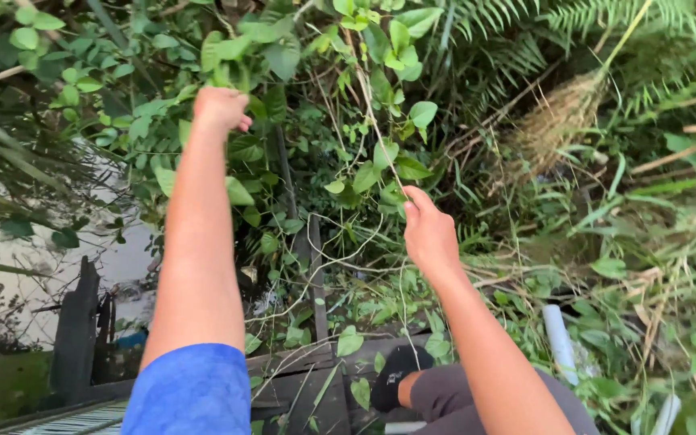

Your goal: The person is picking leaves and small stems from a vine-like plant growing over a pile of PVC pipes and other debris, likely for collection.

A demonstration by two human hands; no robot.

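Vine stem (374, 121), thin, pale and woody, hangs down through a tangle of green heart-shaped leaves in the upper middle of my view, and it runs straight toward the right hand (428, 234). That hand is raised at centre frame, back toward me, fingers curled together at the lower end of the stem; the grip looks pinched on the stem, though leaves hide the exact contact. The left hand (221, 107) reaches higher and further left, arm fully stretched upward, fist clenched among the leafy vines (243, 48); I cannot tell whether it grasps a stem or a leaf, because the fingers face away from me. A blue sleeve (191, 391) covers the left upper arm at the bottom edge. Below the right arm I see a bent knee in grey shorts (445, 395) and a dark shoe (392, 374) resting on weathered wooden planks (300, 387). To the left, beyond a dark wooden post (74, 338), lies pale murky water (122, 258). On the right, fern fronds (509, 24) arch over the top, a dry brown tuft of fibres (557, 121) hangs near them, and a white pipe (559, 342) lies among grass and creepers near the lower right.
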